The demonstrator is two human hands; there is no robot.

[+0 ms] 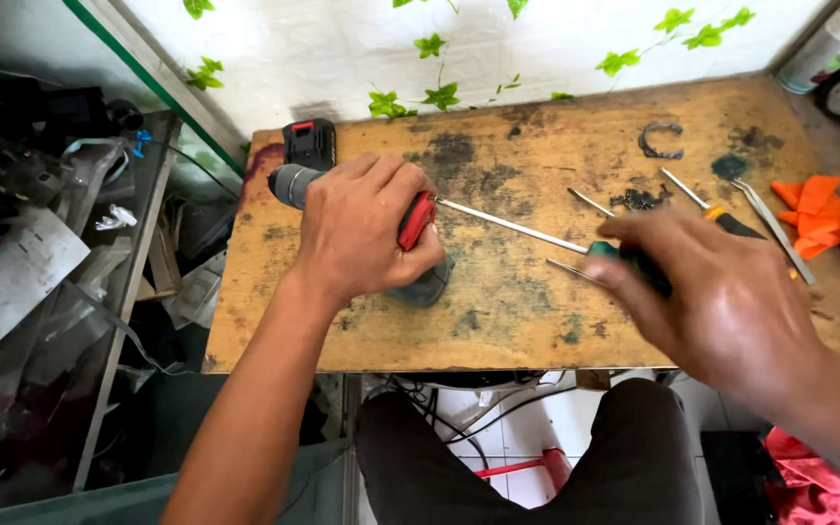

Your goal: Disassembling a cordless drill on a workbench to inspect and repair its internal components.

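Red-grey drill [410, 228] lying flat, green-handled screwdriver [576, 248]
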